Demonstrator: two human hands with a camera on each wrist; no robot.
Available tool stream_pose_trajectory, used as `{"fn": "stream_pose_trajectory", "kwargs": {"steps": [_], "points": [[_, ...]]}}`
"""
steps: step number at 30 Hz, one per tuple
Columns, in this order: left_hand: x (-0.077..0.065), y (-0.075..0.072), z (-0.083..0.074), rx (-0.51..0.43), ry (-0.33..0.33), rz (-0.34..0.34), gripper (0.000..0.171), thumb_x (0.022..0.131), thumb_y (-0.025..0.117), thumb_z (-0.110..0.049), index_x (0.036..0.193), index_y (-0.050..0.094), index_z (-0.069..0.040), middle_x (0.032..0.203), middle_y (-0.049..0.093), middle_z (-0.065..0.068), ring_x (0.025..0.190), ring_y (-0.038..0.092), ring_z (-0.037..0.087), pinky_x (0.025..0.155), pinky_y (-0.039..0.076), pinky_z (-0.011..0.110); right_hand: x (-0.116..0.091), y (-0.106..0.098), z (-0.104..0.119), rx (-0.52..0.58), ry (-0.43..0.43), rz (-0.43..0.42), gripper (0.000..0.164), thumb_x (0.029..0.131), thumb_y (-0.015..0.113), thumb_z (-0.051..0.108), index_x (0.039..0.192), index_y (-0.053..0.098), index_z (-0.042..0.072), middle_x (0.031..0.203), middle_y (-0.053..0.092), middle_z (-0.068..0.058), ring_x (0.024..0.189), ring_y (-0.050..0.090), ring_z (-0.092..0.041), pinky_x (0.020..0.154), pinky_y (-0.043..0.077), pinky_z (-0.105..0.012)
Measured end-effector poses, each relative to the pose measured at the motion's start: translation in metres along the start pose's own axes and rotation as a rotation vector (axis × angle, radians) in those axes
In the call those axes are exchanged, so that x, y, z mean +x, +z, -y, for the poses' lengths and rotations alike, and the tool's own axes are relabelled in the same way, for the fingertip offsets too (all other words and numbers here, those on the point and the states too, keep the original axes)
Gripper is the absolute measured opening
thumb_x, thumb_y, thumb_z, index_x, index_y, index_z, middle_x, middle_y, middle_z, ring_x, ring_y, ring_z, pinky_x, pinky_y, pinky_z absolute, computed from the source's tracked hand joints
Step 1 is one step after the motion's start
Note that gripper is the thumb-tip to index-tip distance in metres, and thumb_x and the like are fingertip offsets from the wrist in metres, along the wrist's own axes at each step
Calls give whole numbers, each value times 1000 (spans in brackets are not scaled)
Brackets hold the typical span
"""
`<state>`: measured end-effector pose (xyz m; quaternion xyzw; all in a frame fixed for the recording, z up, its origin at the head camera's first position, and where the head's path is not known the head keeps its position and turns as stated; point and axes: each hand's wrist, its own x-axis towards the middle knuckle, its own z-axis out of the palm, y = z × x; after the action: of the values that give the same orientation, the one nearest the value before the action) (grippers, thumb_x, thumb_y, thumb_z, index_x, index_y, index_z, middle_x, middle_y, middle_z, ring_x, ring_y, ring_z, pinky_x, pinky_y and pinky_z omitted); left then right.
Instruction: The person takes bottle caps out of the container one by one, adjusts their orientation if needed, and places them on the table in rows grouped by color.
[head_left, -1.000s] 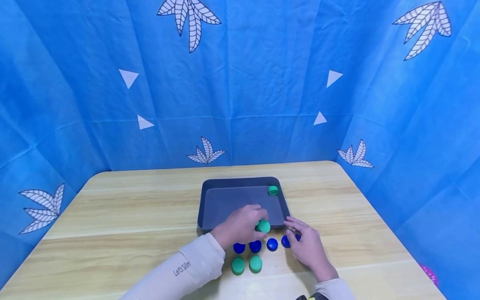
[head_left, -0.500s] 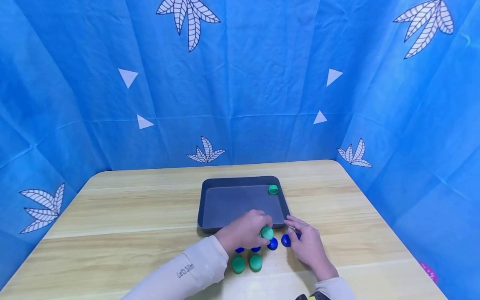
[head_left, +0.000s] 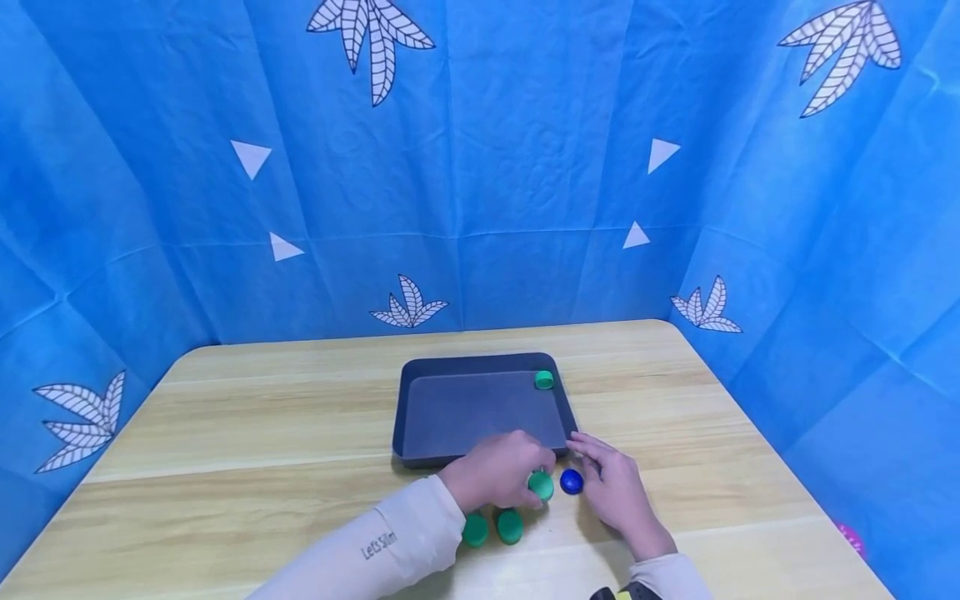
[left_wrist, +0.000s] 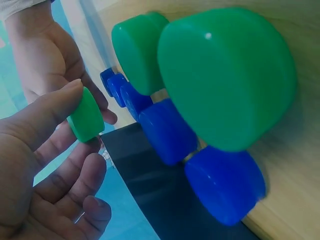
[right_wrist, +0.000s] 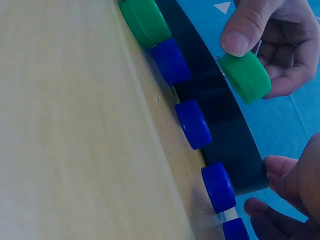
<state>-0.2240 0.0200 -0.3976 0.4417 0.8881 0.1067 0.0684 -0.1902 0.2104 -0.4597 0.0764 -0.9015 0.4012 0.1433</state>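
Note:
My left hand [head_left: 501, 468] pinches a green bottle cap [head_left: 541, 485] between thumb and fingers, raised above the table, as the left wrist view also shows. A row of several blue bottle caps [right_wrist: 194, 125] stands along the tray's near side. In the head view one blue cap [head_left: 572, 482] shows between my hands; the left hand hides others. Two more green caps, one left [head_left: 475, 530] and one right [head_left: 510, 527], lie nearer to me. My right hand [head_left: 617, 487] holds nothing, its fingers relaxed beside the near right corner of the dark tray [head_left: 472, 408].
Another green cap [head_left: 544, 380] stands on its side inside the tray at the far right corner. The wooden table [head_left: 262, 425] reaches back to a blue curtain [head_left: 525, 167] with leaf prints.
My left hand has moved right and slightly toward me with the green cap, now covering more of the blue row. My right hand stays nearly still by the tray corner.

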Motion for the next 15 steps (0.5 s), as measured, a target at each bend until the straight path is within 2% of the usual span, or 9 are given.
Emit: {"fn": "stream_pose_trajectory", "kwargs": {"steps": [1, 3, 6, 8, 11, 15], "points": [[1, 1, -1, 3, 1, 4, 24, 78, 84, -30, 93, 70, -18, 83, 63, -12, 74, 53, 2, 66, 45, 18, 0, 0, 0, 3, 4, 6, 30, 87, 56, -13, 111, 70, 0, 124, 63, -13, 110, 61, -35, 57, 44, -24], [1, 2, -1, 9, -2, 12, 25, 77, 84, -30, 95, 71, -19, 84, 64, -13, 75, 54, 2, 68, 46, 18, 0, 0, 1, -3, 5, 13, 32, 86, 56, -14, 111, 70, 0, 124, 63, -12, 114, 58, -36, 67, 50, -28], [2, 3, -4, 15, -3, 23, 27, 76, 85, -28, 97, 72, -20, 86, 65, -13, 77, 55, 1, 69, 47, 19, 1, -1, 1, -12, 8, 21, 34, 86, 55, -14, 112, 70, 1, 125, 63, -12, 119, 55, -36, 76, 51, -33], [2, 3, -6, 19, 0, 35, 27, 76, 85, -26, 99, 72, -21, 86, 65, -13, 77, 55, 1, 69, 48, 20, 1, -2, 1, -9, 17, 24, 35, 86, 54, -14, 113, 70, 0, 125, 63, -12, 120, 55, -37, 75, 51, -32], [3, 4, -9, 33, 9, 58, 29, 76, 85, -24, 101, 72, -22, 88, 65, -13, 77, 56, 1, 67, 48, 20, 1, -2, 1, 3, 28, 28, 35, 86, 53, -14, 114, 69, 0, 126, 62, -13, 120, 55, -37, 64, 47, -26], [4, 7, -14, 63, 36, 80, 30, 75, 86, -22, 102, 73, -23, 91, 66, -13, 81, 58, 0, 68, 49, 19, 1, -2, 1, 9, 19, 21, 35, 86, 53, -15, 113, 69, 0, 125, 63, -13, 118, 56, -37, 60, 46, -25]]}}
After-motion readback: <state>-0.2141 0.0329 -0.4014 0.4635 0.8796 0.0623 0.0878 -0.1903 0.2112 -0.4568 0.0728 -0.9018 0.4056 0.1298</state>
